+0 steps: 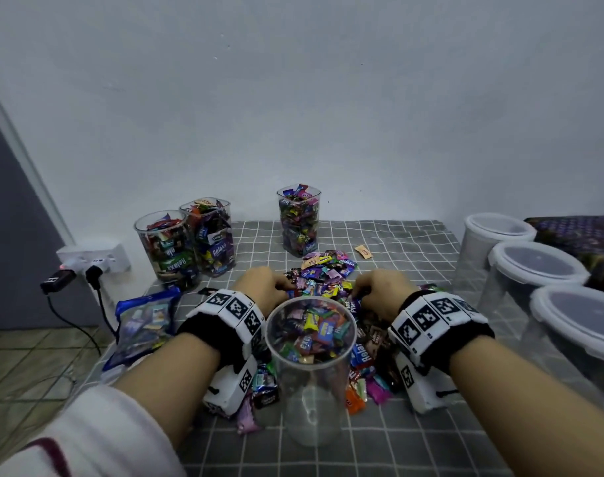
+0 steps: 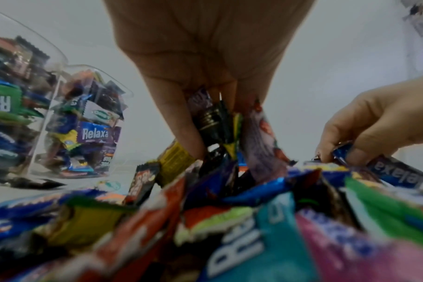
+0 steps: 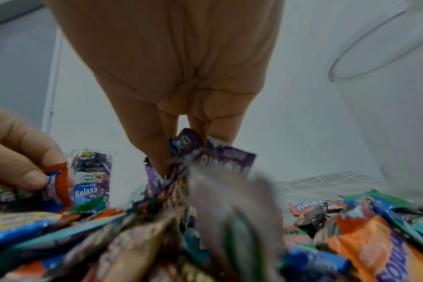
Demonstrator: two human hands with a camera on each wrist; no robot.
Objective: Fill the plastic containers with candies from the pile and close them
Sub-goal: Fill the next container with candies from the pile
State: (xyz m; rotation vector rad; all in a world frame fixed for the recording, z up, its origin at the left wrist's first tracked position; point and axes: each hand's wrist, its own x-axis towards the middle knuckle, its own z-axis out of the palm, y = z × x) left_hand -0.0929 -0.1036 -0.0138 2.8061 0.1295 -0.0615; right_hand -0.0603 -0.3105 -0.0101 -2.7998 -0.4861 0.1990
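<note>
Both hands' fingers curl into the candy pile (image 1: 323, 277), left hand (image 1: 262, 287) and right hand (image 1: 383, 289) each seemingly gripping wrapped candies.

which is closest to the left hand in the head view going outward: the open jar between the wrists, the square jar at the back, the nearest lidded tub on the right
From the left hand:
1. Open jar, just right of the wrist, nearest the person.
2. Square jar, farther back by the wall.
3. Nearest lidded tub, at the table's far right edge.

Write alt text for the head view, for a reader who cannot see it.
Both hands, left hand and right hand, grab wrapped candies from a pile behind an open clear jar. Three filled jars stand farther back; lidded tubs wait at right.
</note>
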